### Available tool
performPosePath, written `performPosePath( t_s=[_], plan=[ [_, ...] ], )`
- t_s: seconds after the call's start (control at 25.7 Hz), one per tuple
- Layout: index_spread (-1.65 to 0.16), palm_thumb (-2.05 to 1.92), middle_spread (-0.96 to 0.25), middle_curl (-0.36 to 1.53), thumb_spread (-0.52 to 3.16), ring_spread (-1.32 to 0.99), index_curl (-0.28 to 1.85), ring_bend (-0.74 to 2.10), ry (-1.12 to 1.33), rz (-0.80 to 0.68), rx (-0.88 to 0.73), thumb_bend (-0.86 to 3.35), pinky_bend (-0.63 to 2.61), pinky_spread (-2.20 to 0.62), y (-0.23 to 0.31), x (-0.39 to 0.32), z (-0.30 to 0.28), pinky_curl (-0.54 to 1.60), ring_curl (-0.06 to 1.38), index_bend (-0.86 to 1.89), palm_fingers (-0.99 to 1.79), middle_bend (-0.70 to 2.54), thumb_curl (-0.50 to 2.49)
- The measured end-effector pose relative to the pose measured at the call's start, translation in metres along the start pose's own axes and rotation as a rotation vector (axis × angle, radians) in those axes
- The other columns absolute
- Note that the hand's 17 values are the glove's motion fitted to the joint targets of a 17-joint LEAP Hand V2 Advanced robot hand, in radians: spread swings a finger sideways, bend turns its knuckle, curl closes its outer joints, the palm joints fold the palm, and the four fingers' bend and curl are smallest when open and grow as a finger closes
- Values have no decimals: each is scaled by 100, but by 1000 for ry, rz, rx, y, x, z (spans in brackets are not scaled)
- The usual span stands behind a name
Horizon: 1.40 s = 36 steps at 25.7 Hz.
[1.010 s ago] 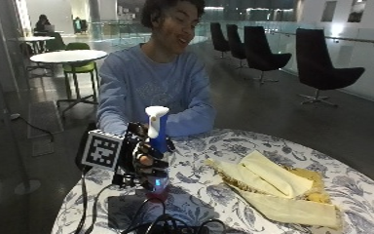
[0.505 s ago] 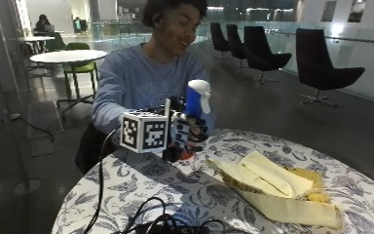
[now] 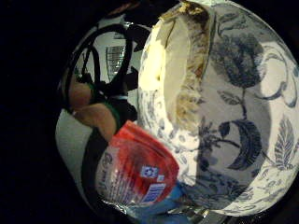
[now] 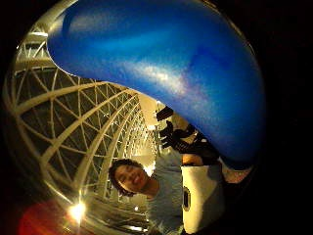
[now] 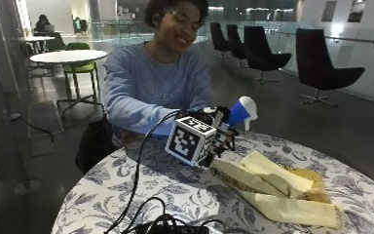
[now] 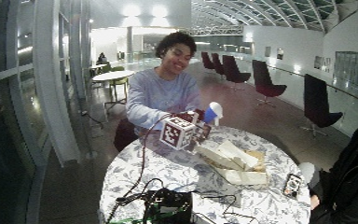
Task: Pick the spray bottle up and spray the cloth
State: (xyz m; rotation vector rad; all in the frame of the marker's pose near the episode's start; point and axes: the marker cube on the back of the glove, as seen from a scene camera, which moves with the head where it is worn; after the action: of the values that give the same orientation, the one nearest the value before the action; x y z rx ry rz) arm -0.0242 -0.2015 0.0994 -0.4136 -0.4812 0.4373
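1. Blue-and-white spray bottle [image 5: 241,111] is lifted off the desk [image 5: 174,190], tilted, with its nozzle end pointing toward the cloth [image 5: 274,187].
2. Gloved right hand [image 5: 214,130] grips the bottle's body.
3. Cream cloth lies folded on the floral desk, just beside that hand.

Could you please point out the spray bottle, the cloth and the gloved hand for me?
spray bottle [image 5: 244,111]: outside view, on its blue and white head.
cloth [image 5: 274,181]: outside view, on a pale folded strip.
hand [image 5: 218,127]: outside view, on the black glove gripping the bottle.
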Motion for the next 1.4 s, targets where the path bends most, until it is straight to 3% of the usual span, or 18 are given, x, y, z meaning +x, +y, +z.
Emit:
performPosePath(
  t_s=[0.7,1.4],
  plan=[
    [-19,91,-8,48,68,-4,30,61,-68,162,-66,-2,22,22,-23,4,33,34,40,12,111,36,63],
    [-17,90,-8,51,74,-3,30,63,-92,196,-66,-3,25,20,-26,9,47,36,41,11,112,37,65]
  ],
)
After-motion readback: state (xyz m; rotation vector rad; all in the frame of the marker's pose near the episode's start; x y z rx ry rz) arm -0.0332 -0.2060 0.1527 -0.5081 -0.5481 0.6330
